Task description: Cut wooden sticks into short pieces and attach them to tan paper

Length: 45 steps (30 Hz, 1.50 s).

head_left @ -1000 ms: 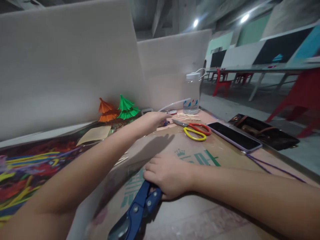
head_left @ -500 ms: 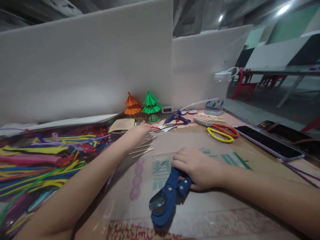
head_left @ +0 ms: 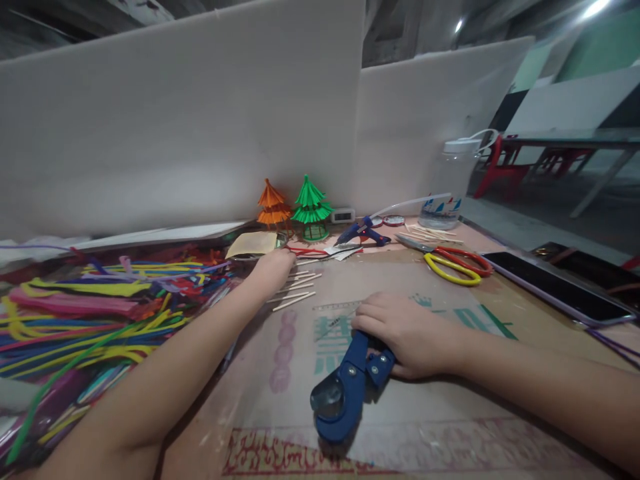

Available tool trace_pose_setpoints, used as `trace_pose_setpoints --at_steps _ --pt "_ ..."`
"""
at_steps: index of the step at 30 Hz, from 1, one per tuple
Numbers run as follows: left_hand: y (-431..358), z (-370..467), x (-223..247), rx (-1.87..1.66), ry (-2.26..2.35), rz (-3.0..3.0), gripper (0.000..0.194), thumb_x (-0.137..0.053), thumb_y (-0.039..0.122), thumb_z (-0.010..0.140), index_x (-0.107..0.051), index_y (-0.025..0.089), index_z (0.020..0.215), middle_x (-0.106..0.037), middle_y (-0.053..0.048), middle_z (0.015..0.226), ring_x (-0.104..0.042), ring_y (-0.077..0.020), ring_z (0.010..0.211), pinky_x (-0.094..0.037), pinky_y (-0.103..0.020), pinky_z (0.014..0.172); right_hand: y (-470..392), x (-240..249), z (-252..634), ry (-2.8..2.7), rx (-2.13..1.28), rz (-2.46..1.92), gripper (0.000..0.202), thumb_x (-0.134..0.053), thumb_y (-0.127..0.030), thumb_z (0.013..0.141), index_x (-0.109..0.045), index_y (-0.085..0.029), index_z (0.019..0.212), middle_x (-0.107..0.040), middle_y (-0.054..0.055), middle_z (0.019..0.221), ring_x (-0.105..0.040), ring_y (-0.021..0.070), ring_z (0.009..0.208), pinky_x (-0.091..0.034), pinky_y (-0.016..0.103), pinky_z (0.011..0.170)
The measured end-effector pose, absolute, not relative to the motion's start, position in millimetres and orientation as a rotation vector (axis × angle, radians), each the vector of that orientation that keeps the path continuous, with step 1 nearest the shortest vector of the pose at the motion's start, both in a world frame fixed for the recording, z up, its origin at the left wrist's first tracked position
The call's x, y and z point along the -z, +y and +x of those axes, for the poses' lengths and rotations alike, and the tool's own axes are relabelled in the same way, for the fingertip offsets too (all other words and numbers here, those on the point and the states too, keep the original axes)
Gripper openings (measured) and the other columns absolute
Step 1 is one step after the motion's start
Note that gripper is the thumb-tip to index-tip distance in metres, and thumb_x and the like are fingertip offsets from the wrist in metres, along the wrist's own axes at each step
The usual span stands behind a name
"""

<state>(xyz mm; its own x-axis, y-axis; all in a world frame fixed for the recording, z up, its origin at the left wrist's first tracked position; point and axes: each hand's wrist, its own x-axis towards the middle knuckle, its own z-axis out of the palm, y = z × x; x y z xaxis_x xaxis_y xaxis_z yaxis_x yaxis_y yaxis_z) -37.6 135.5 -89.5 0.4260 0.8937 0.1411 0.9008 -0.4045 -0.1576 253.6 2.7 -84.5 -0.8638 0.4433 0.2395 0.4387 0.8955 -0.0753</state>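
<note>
My right hand [head_left: 400, 330] is wrapped round the handles of a blue pipe cutter [head_left: 353, 387], whose rounded jaw points toward me just over the table. At the far left of the work area, my left hand [head_left: 275, 268] is closed, its fingers curled; whatever they hold is hidden. Beside that hand several thin wooden sticks [head_left: 295, 300] lie in a loose row. A pale yellow sheet [head_left: 253, 245] rests just behind it. Red pipe cleaners [head_left: 313, 252] lie just to its right.
Colourful pipe cleaners [head_left: 100, 313] cover the left side. Small orange [head_left: 273, 207] and green [head_left: 311, 210] trees stand by the partition. A glue gun [head_left: 363, 231], scissors [head_left: 453, 261], more sticks [head_left: 433, 233], a water bottle [head_left: 445, 183] and a phone [head_left: 557, 287] lie toward the right.
The view has shifted, so most things appear farther right. My left hand has drawn back a little beside the sticks. The right hand still holds the pipe cutter in the same place.
</note>
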Motion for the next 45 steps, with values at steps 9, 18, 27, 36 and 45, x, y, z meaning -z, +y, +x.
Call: trace_pose_setpoints --at_steps 9,18,27,36,45 --pt "114 -29 61 0.337 -1.63 -2.589 0.027 -0.059 0.032 0.101 -0.063 0.014 0.121 -0.069 -0.009 0.111 -0.069 -0.021 0.095 -0.058 -0.04 0.085 0 88 257 -2.716 0.013 -0.71 0.033 -0.064 -0.022 0.075 -0.065 -0.012 0.106 -0.068 0.015 0.102 -0.06 0.0278 0.091 -0.049 0.041 0.083" --pt "42 8 7 1.027 -1.314 -2.741 0.036 -0.032 0.036 0.107 -0.063 0.019 0.113 -0.072 -0.006 0.111 -0.067 -0.0206 0.102 -0.051 -0.031 0.088 10 60 277 -2.519 0.34 -0.896 0.044 -0.065 -0.018 0.066 -0.062 -0.012 0.109 -0.067 0.017 0.104 -0.059 0.0325 0.098 -0.051 0.049 0.087" --pt "10 12 -4 1.345 -0.93 -2.79 0.02 -0.041 0.019 0.102 -0.061 0.019 0.105 -0.063 0.003 0.072 -0.057 -0.0115 0.063 -0.043 -0.022 0.061 40 26 325 -2.191 0.659 -0.879 0.049 -0.063 -0.022 0.071 -0.053 -0.017 0.119 -0.065 0.017 0.114 -0.06 0.0351 0.105 -0.049 0.051 0.091" --pt "-2 19 2 1.245 -0.964 -2.959 0.022 -0.04 0.025 0.105 -0.062 0.021 0.102 -0.066 0.0 0.086 -0.058 -0.0156 0.077 -0.044 -0.027 0.072 18 1 323 -2.12 1.034 -0.752 0.024 -0.057 -0.027 0.087 -0.053 -0.019 0.108 -0.064 0.014 0.099 -0.058 0.0295 0.087 -0.047 0.042 0.076" --pt "-7 22 -4 1.224 -0.753 -3.02 0.021 -0.045 0.016 0.101 -0.061 0.021 0.089 -0.061 0.005 0.076 -0.054 -0.0107 0.068 -0.042 -0.02 0.064 10 -1 319 -2.084 1.092 -0.775 0.027 -0.056 -0.025 0.088 -0.052 -0.022 0.115 -0.064 0.011 0.098 -0.057 0.0293 0.091 -0.048 0.045 0.081"
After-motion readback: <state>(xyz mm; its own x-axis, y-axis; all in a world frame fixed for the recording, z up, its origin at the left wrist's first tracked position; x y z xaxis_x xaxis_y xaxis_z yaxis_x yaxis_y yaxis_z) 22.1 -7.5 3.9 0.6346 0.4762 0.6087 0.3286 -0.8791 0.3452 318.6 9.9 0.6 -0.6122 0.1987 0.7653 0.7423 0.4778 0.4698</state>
